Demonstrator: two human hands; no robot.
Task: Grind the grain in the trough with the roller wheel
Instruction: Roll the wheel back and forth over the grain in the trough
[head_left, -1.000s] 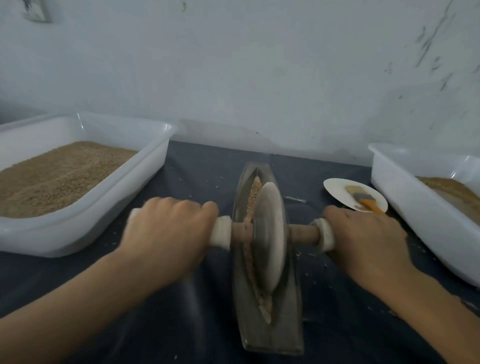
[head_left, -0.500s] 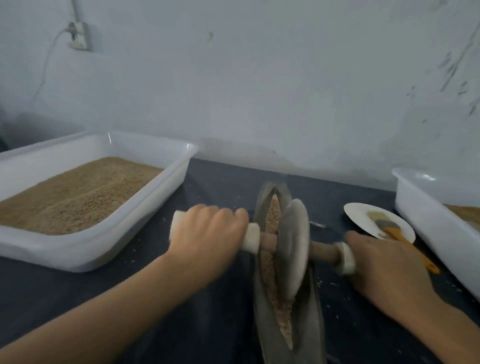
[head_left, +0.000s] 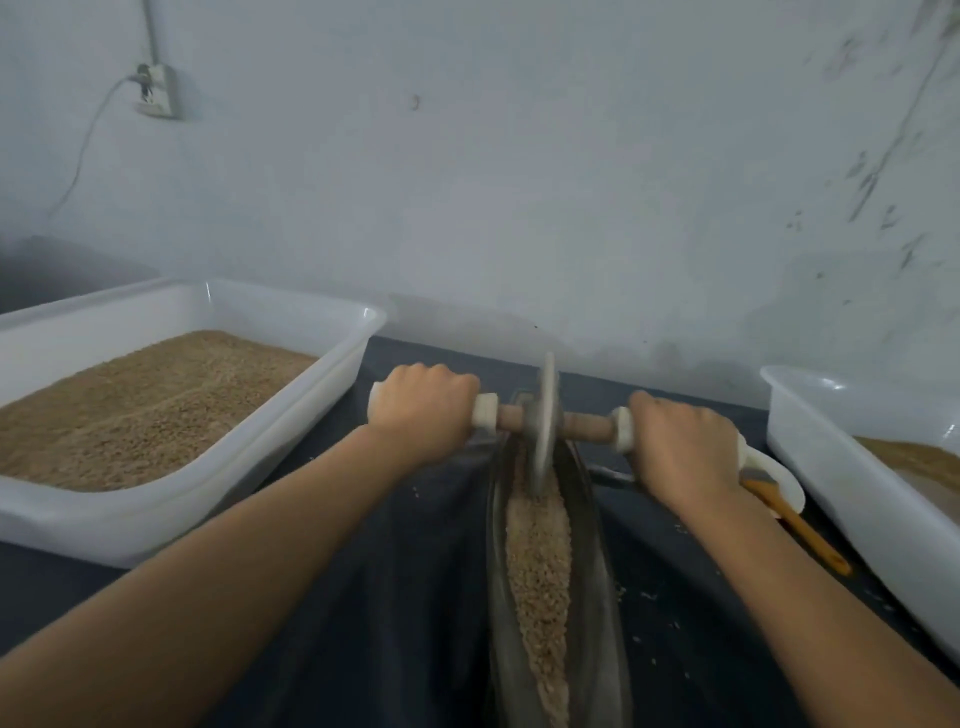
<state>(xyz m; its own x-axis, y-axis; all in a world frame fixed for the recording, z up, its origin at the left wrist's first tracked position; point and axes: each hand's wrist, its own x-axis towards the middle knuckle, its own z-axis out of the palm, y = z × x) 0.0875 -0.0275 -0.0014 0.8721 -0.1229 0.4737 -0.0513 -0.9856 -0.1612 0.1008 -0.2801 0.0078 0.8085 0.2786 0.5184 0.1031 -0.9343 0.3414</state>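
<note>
The roller wheel (head_left: 543, 421) stands on edge at the far end of the trough (head_left: 597, 597), its rim down in the grain (head_left: 537, 561) and its disc nearly upright, perhaps tilted a touch. The trough is a narrow boat shape whose long axis runs straight away from me toward the wall, so the wheel's flat faces look left and right and it can only travel along that line. The wooden axle (head_left: 587, 427) crosses the trough at right angles, level with the desk (head_left: 389, 597).

My left hand (head_left: 423, 410) has its grip wrapped around the white handle on the left end, and my right hand (head_left: 680, 449) is closed the same way around the white handle on the right. I hold both ends, arms stretched out, so that my weight bears evenly on the rim and the disc does not topple. My guess is this is the far limit of a stroke, with much grain nearer me looking coarse.

Left of the trough sits a white tub (head_left: 291, 431) of grain; a second tub (head_left: 831, 467) sits on the right. Between that one and my right hand is a small white plate (head_left: 784, 480) carrying an orange-handled brush (head_left: 795, 525).
</note>
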